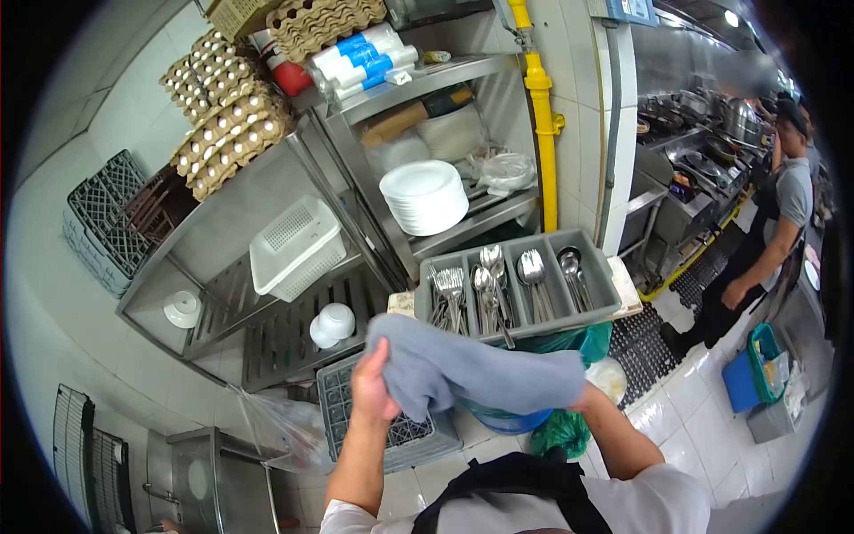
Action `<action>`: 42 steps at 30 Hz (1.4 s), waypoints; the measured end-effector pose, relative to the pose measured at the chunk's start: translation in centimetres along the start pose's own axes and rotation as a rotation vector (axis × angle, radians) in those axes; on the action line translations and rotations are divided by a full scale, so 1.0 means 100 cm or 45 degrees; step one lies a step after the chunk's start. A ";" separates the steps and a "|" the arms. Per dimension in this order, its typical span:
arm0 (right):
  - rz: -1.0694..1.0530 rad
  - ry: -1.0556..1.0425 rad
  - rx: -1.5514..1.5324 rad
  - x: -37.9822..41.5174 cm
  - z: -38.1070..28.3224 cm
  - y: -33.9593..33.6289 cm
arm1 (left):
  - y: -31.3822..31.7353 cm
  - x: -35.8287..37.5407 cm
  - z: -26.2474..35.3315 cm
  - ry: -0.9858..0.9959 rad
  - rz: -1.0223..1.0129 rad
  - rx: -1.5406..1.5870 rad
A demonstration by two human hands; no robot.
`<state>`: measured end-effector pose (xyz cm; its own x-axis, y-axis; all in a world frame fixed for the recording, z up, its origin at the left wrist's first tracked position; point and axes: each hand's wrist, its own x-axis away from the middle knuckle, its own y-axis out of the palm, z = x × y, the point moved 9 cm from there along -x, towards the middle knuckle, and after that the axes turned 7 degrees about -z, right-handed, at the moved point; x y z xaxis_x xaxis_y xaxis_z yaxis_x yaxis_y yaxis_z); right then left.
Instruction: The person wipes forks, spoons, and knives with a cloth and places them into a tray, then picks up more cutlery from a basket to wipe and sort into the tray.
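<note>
A grey cloth is stretched out in the air in front of my body, held at both ends. My left hand is closed on its left end, with the thumb up along the fabric. At the other end, my right hand grips the cloth; most of its fingers are hidden behind the fabric. Just beyond the cloth stands a grey cutlery tray with several compartments. It holds forks and spoons, and ladle-like spoons lie in the right compartment.
Stacked white plates stand on a steel shelf, left of a yellow pipe. A white basket, bowls and egg trays are further left. Below the cloth sits a grey dish rack. A person stands at right.
</note>
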<state>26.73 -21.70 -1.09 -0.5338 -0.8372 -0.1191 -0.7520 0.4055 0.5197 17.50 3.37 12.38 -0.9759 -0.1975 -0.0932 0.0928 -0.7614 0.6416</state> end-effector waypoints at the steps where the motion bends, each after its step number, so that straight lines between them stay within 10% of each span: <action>1: -0.017 -0.008 -0.001 -0.001 -0.006 -0.006 | 0.019 -0.002 0.022 0.115 -0.040 -0.031; 3: -0.373 0.214 -0.132 0.007 -0.002 0.016 | 0.044 0.001 0.065 0.467 0.004 -0.165; 10: -0.172 0.181 0.032 0.015 -0.001 0.001 | 0.110 -0.001 0.130 1.152 -0.114 -0.860; 17: 0.068 -0.777 0.555 -0.050 -0.163 0.090 | 0.142 -0.047 0.038 0.896 -0.523 -0.841; 21: 0.263 -0.897 1.401 -0.089 -0.205 0.115 | 0.134 -0.061 0.027 0.782 -0.453 -0.962; 30: -0.231 -0.602 1.796 -0.117 -0.188 0.172 | 0.093 -0.053 0.053 0.555 -0.262 -0.801; 37: -0.164 -0.144 0.764 -0.151 -0.184 0.108 | 0.019 -0.023 0.101 0.498 0.116 -0.474; 42: 0.014 -0.370 0.260 -0.166 -0.243 0.067 | -0.007 -0.006 0.189 0.549 0.059 -0.572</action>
<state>39.95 -14.04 24.92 -0.6081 -0.7048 -0.3652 -0.7916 0.5036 0.3461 14.30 15.68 26.38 -0.8099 -0.3969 -0.4318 0.2990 -0.9128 0.2781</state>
